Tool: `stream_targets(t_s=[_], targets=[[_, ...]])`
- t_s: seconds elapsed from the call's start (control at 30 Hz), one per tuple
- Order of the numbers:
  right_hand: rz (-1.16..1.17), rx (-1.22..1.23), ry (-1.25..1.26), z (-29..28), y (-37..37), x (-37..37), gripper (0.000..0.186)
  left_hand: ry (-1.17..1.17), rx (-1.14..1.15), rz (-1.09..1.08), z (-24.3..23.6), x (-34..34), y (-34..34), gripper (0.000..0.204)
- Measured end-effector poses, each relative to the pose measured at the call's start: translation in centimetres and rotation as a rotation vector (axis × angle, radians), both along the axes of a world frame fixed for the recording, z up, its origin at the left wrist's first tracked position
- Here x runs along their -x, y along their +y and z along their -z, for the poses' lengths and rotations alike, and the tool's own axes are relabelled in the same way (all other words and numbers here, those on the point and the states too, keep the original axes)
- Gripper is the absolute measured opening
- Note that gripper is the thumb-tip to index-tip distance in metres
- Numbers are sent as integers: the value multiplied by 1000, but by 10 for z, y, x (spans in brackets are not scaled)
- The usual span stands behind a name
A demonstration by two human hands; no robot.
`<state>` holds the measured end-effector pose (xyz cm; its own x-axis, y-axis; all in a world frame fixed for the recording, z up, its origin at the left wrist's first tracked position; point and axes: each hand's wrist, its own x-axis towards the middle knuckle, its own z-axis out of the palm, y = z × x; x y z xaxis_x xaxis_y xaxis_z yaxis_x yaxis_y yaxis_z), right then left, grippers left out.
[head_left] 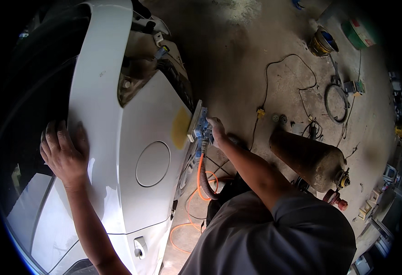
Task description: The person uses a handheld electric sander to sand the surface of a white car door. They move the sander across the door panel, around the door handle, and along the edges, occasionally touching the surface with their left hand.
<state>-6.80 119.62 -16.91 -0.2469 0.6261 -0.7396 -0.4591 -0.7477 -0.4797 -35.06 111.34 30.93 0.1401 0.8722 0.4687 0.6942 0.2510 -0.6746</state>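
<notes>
A white car body fills the left side, with a round fuel flap and a yellowish filler patch on its side panel. My left hand rests on the pillar beside the dark rear window, fingers stretched out and thumb apart, holding nothing. In my right hand is a blue sander with a long flat pad, held at the car's flank beside the patch. Whether the pad touches the panel I cannot tell. A ribbed grey hose and an orange air line run down from the sander.
The orange line loops over the floor near the door handle. To my right lies a rusty gas cylinder. Farther off are black cables, a coiled ring, a bucket and a green tub. The lamp opening is bare.
</notes>
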Motion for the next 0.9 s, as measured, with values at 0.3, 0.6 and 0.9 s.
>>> stream_targets(t_s=[0.3,0.6,0.9], targets=[[-85,-353,-236,-92,-158,18,37,-93,16,57,20,-5,81,40],[-13,-116,-8,26,-32,5,34,-161,46,226,17,23,99,38],[-51,-254,-248,4,-122,21,30,-115,-2,190,20,33,98,41]])
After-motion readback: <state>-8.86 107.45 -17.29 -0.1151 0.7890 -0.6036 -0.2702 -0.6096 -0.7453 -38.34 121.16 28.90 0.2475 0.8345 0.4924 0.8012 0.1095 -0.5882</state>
